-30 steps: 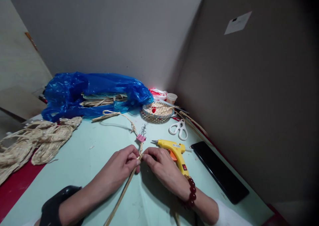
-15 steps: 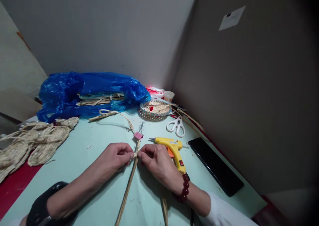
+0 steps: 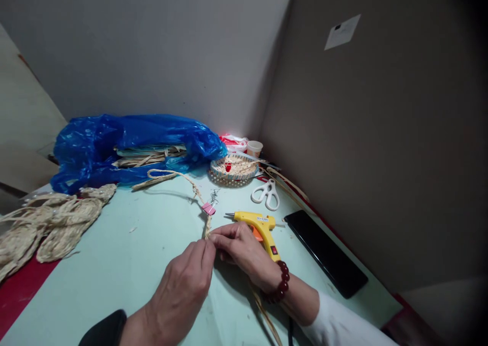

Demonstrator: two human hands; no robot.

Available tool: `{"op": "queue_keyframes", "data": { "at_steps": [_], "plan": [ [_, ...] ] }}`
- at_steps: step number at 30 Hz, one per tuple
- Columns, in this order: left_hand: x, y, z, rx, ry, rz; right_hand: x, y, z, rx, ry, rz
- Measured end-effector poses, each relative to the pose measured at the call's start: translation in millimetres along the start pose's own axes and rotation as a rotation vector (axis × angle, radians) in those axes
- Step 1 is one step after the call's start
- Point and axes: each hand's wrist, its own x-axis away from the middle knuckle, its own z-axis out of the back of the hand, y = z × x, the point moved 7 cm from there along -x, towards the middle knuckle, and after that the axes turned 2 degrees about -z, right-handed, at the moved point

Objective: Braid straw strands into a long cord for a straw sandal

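Observation:
A thin braid of pale straw [image 3: 208, 225] runs down from a pink binder clip [image 3: 209, 208] to my fingers. My left hand [image 3: 186, 280] is closed at the braid's lower end, its back turned up and its fingertips mostly hidden. Pressed close beside it, my right hand [image 3: 240, 249] pinches the braid between thumb and forefinger. A loose straw strand [image 3: 265, 313] trails from under my right hand toward the table's front. Above the clip, the finished-looking cord [image 3: 194, 188] curves back to a folded bundle of straw [image 3: 154, 181].
Right of my hands lie a yellow glue gun [image 3: 263, 224], white scissors [image 3: 267, 194] and a long black case-like object [image 3: 324, 252]. A round woven basket [image 3: 234, 170], a paper cup [image 3: 254, 148] and a blue plastic bag [image 3: 95, 147] stand behind. Woven straw pieces [image 3: 64, 224] lie left.
My left hand has turned over and come in lower, its back now up. The long strand that ran down between my hands no longer shows. My right hand stays pinched at the braid.

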Motion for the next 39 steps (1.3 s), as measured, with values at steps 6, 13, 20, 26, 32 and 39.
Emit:
{"op": "queue_keyframes", "data": {
  "at_steps": [6, 13, 20, 26, 32, 39],
  "plan": [
    [1, 5, 11.1, -0.072, 0.007, -0.008, -1, 4, -3, -0.048, 0.002, -0.001],
    [7, -53, -17.2, 0.904, -0.16, 0.722, 0, 5, -3, -0.048, 0.01, 0.033],
    [6, -43, -50.2, 1.652, -0.409, 0.954, 1, 3, 1, 0.033, 0.033, 0.026],
    [9, -45, -55.8, 1.711, -0.412, 0.961, 6, -8, 4, 0.251, 0.026, 0.101],
    [15, -54, -61.9, 1.559, -0.33, 1.055, 17, -17, 7, 0.766, 0.142, 0.078],
    [25, -58, -78.7, 1.609, -0.287, 1.124, 16, -18, 3, 1.031, 0.092, 0.126]
  ]
}}
